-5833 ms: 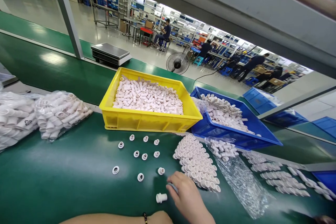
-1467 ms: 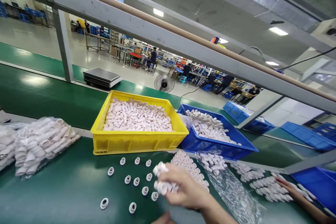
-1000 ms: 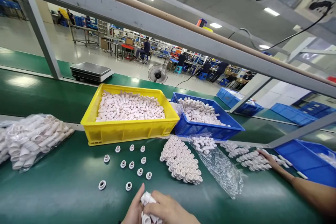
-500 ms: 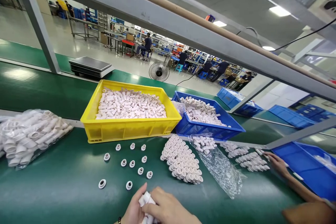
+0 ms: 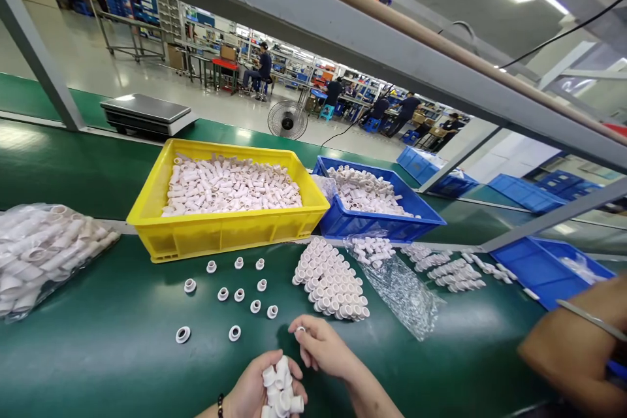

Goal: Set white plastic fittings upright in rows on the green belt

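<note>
My left hand (image 5: pixel 249 386) is cupped around a heap of white plastic pipe fittings (image 5: pixel 281 392) at the bottom of the view. Just above and right of it, my right hand (image 5: pixel 324 346) pinches a single white pipe fitting (image 5: pixel 300 330) between thumb and fingers. Ahead on the green work surface (image 5: pixel 122 326), several flanged white fittings (image 5: pixel 234 333) stand spaced apart with their openings up. Close beyond my right hand lies a dense block of white fittings (image 5: pixel 333 281), packed in rows.
A yellow bin (image 5: pixel 225 235) and a blue bin (image 5: pixel 377 225), both full of fittings, stand behind. A bagged pile (image 5: pixel 49 255) lies left; a clear plastic bag (image 5: pixel 404 300) and more rows lie right. A co-worker's arm (image 5: pixel 578 333) reaches in at the right edge.
My right hand has moved up and away from my left, taking one fitting with it. The heap in my left palm is now uncovered. The co-worker's arm has drawn back toward the right edge.
</note>
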